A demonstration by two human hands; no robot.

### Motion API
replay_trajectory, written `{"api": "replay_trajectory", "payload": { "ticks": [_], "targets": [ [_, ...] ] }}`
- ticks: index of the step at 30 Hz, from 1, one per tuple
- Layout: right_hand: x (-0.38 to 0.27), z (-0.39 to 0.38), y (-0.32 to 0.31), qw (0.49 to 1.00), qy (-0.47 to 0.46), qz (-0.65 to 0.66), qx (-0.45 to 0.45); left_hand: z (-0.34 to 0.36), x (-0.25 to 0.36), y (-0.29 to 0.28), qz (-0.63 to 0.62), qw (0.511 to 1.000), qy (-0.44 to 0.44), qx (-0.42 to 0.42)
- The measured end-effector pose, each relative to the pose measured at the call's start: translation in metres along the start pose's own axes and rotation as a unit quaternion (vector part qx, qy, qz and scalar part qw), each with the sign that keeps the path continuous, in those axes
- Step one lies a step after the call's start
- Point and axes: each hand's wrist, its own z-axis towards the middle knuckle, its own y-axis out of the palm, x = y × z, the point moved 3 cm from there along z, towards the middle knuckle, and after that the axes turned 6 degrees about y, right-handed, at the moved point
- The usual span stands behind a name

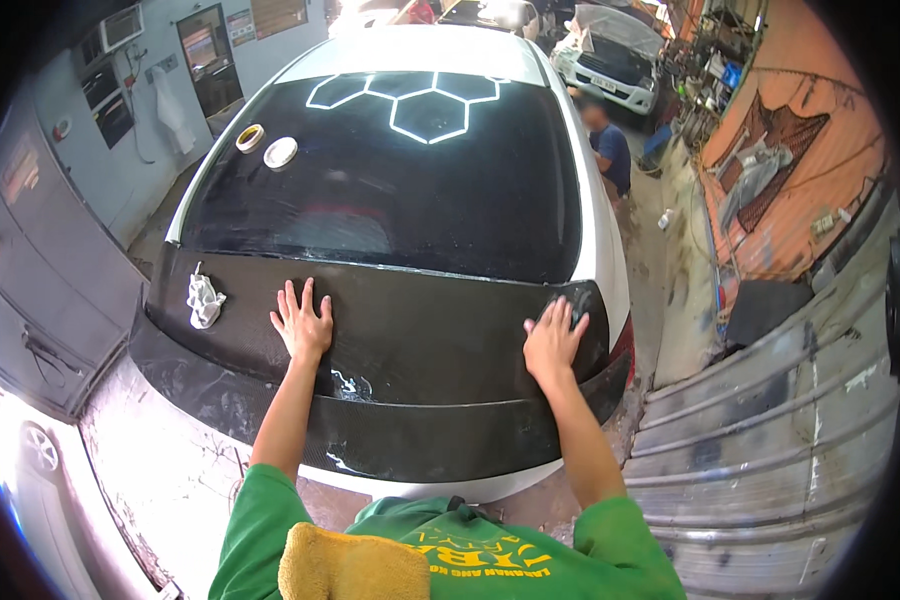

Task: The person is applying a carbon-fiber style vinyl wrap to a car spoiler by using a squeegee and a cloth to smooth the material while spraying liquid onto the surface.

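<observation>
My left hand [303,322] lies flat on the dark trunk lid [420,330] of a white car, its fingers spread. Farther right, my right hand [553,342] also rests flat, near the lid's right corner, fingers stretched out. A dark, shiny patch [582,298] shows by its fingertips; I cannot tell whether it is a wet area or a thin sheet. Whitish wet streaks [352,386] mark the lid near my left wrist. Below runs a black, textured spoiler [430,440]. A crumpled white rag [205,302] sits left of my left hand.
Two tape rolls, one yellowish [250,138] and one white [281,152], rest on the rear window [390,200]. Beyond the car's right side a person in a dark shirt [611,155] is low down. A grey door [40,240] stands left; corrugated metal [760,450] lies right.
</observation>
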Motion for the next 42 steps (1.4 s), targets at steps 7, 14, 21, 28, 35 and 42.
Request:
{"api": "replay_trajectory", "payload": {
  "ticks": [7,14,21,28,35,42],
  "targets": [
    [0.047,0.047,-0.008,0.996,0.072,0.046,0.036,0.0,0.016,0.009,-0.029,0.999,0.028,0.017],
    [0.031,0.047,-0.018,0.995,0.084,0.049,0.019,-0.002,0.012,0.003,-0.038,0.999,0.013,0.01],
    [0.009,0.02,-0.012,0.995,0.061,0.076,0.014,-0.006,0.006,-0.003,-0.051,0.999,0.007,0.007],
    [0.007,0.019,-0.006,0.995,0.073,0.062,-0.012,-0.007,0.007,-0.004,-0.057,0.998,0.003,-0.002],
    [0.078,0.067,-0.037,0.976,0.193,0.083,0.055,-0.004,0.011,-0.003,-0.048,0.999,0.006,-0.004],
    [0.107,0.045,-0.025,0.946,0.123,0.267,0.138,-0.004,0.019,-0.002,-0.057,0.998,0.015,-0.003]
  ]
}}
